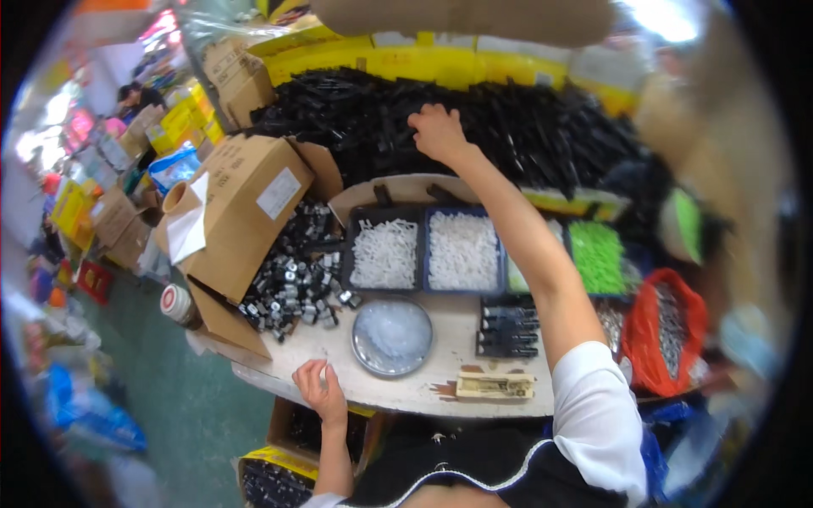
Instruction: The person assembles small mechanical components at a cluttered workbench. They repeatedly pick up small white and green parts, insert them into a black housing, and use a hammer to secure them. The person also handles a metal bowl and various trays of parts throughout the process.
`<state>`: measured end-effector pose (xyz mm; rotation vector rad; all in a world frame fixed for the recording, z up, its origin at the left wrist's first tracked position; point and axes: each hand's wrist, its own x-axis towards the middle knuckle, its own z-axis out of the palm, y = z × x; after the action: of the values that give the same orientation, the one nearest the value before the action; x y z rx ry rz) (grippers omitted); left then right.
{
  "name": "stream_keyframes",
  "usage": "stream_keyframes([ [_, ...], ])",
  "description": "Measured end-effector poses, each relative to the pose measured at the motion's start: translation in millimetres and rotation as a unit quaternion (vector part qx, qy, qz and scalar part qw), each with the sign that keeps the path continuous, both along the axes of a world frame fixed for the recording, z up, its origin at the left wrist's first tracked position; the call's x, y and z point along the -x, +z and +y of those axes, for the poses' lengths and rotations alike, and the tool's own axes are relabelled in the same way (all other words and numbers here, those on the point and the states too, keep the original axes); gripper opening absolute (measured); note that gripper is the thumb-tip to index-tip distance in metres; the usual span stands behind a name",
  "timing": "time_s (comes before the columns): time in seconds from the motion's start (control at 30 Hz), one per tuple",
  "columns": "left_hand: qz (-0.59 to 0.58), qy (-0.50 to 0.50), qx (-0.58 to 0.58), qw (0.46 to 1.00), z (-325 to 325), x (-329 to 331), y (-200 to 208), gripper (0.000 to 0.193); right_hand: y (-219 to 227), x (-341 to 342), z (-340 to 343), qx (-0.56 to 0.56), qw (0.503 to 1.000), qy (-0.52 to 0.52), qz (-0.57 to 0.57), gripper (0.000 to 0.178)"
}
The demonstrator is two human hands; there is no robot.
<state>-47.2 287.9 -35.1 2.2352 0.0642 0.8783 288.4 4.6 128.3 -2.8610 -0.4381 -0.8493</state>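
My right hand [436, 133] reaches far out over a big heap of black plastic parts [542, 140], its fingers apart and slightly bent; nothing shows in them. Low at the table's front edge is my left hand [320, 391], with loosely curled fingers and nothing visible in it. A round dish [391, 337] with whitish, translucent contents stands on the table to the right of that hand. Under my right arm lie a row of black parts [506, 330] and a cream, slotted block [494, 386]. Trays of small white pieces [384, 254] sit between dish and heap.
A tipped cardboard box [254, 190] spills small silver-and-black parts [296, 284] on the left. Bright green pieces [595, 258] fill a tray at right, beside a red plastic bag [663, 334] of metal parts. A lidded jar [176, 303] and an open carton [284, 474] are nearby.
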Motion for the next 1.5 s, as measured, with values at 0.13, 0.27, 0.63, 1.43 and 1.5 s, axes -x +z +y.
stream_keyframes([
  [0.13,0.003,0.033,-0.021,0.999,4,-7,-25,0.015,15,-25,48,-0.004,0.997,0.065,0.035,0.034],
  [0.27,-0.003,0.035,-0.017,0.999,1,-11,-34,0.017,29,-39,85,0.036,0.988,0.123,0.087,0.061],
  [0.63,0.043,0.018,-0.029,0.998,5,-10,-28,0.017,2,-92,119,0.041,0.993,0.035,0.103,0.050],
  [1.43,0.000,-0.026,-0.041,0.999,13,-7,-32,0.016,71,54,-10,-0.310,0.945,0.084,0.065,0.026],
  [1.5,-0.007,-0.025,-0.037,0.999,13,-8,-35,0.015,45,94,-6,-0.284,0.942,0.177,0.017,0.025],
])
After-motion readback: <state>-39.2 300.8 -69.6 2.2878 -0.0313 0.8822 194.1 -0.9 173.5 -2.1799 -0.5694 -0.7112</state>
